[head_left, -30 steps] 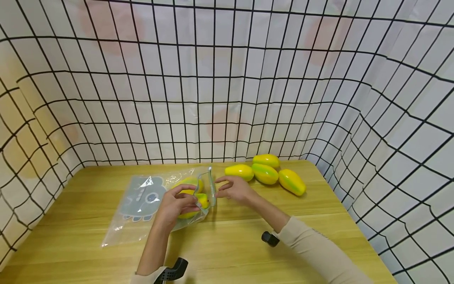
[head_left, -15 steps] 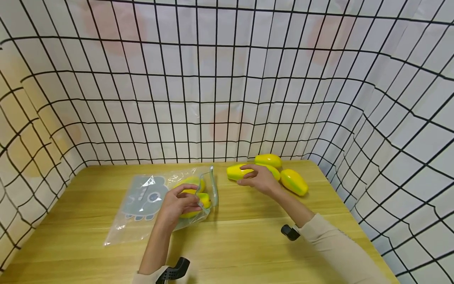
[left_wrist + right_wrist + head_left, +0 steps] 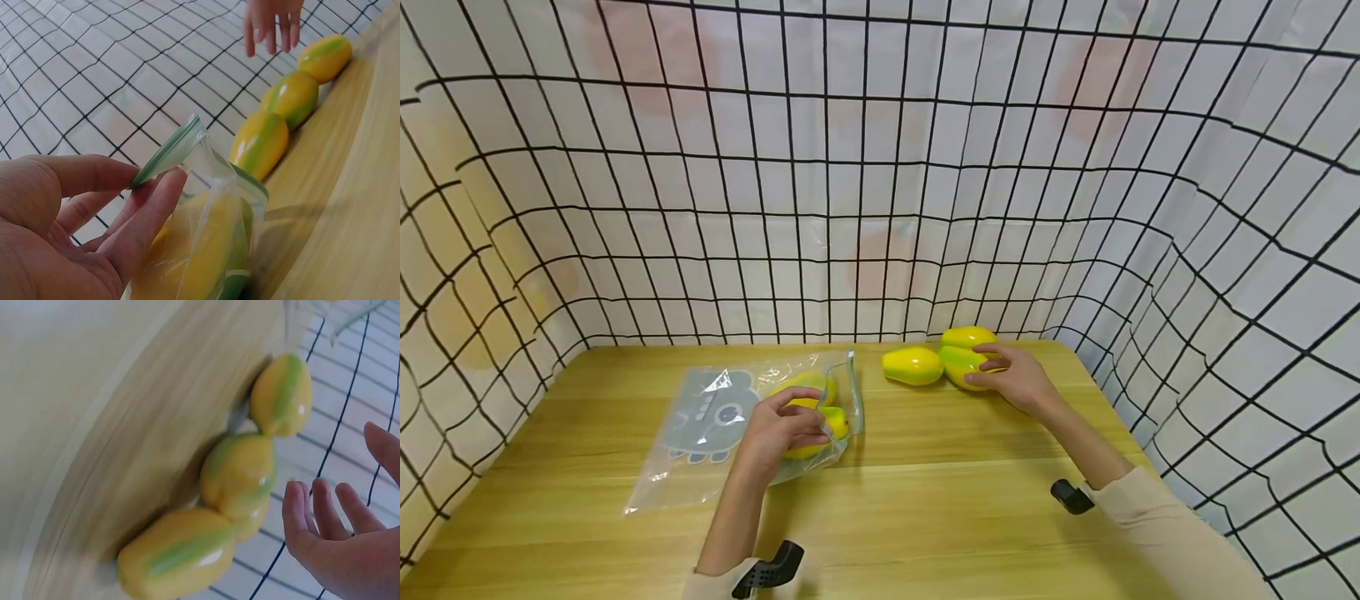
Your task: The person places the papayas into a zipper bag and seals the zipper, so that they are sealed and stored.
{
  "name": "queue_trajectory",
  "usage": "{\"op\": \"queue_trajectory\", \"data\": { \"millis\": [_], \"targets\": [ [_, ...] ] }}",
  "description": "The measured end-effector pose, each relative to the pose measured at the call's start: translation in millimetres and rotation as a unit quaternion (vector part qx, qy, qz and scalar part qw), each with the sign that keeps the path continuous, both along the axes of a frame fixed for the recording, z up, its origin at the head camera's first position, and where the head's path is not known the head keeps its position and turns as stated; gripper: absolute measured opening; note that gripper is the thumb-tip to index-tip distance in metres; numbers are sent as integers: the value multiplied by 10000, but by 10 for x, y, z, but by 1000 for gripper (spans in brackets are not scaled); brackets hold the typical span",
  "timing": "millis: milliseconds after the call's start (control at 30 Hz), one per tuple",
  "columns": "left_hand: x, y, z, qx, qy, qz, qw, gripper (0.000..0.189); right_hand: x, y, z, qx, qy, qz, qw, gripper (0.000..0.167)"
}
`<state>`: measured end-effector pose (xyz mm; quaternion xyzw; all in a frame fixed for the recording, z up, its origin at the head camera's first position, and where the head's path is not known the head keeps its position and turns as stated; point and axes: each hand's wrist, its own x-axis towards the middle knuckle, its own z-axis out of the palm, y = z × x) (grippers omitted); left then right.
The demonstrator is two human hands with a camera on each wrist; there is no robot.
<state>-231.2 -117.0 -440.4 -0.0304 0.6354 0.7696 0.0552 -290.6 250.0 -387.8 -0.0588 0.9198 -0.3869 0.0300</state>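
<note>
My left hand (image 3: 771,442) pinches the green zip rim of a clear plastic bag (image 3: 700,421) with a grey-blue cartoon animal on it; the left wrist view shows the rim (image 3: 167,150) between thumb and fingers. Several shiny yellow-green papayas lie inside, one papaya (image 3: 833,421) showing at the mouth. My right hand (image 3: 1018,383) hovers over the loose papayas at the back right, fingers spread and holding nothing. Beside it are a left papaya (image 3: 912,367), a middle papaya (image 3: 957,365) and a back papaya (image 3: 967,336). Another papaya (image 3: 178,556), hidden under the hand from above, appears in the right wrist view.
A wooden table (image 3: 880,525) carries everything. Black grid netting (image 3: 880,208) over white sheeting stands along its back and sides. A black wrist camera (image 3: 771,571) sits on the left forearm and another wrist camera (image 3: 1071,497) on the right.
My right hand has moved from beside the bag's mouth rightward, past the left papaya, to above the right end of the loose group. The left hand has kept its pinch on the bag.
</note>
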Motion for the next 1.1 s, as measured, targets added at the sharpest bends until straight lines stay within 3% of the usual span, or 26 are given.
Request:
{"op": "queue_trajectory", "data": {
  "millis": [433, 800, 1100],
  "targets": [
    [-6, -19, -9, 32, 61, 0, 10000, 35, -51, 523, -43, -198, 105, -433, 9988, 74],
    [-14, -12, -17, 79, -17, 65, 9999, 35, -52, 750, -251, -234, 154, -815, 9963, 82],
    [-8, -12, -16, 88, -42, 89, 9999, 35, -56, 875, -470, -175, -66, -1158, 9931, 87]
  ]
}}
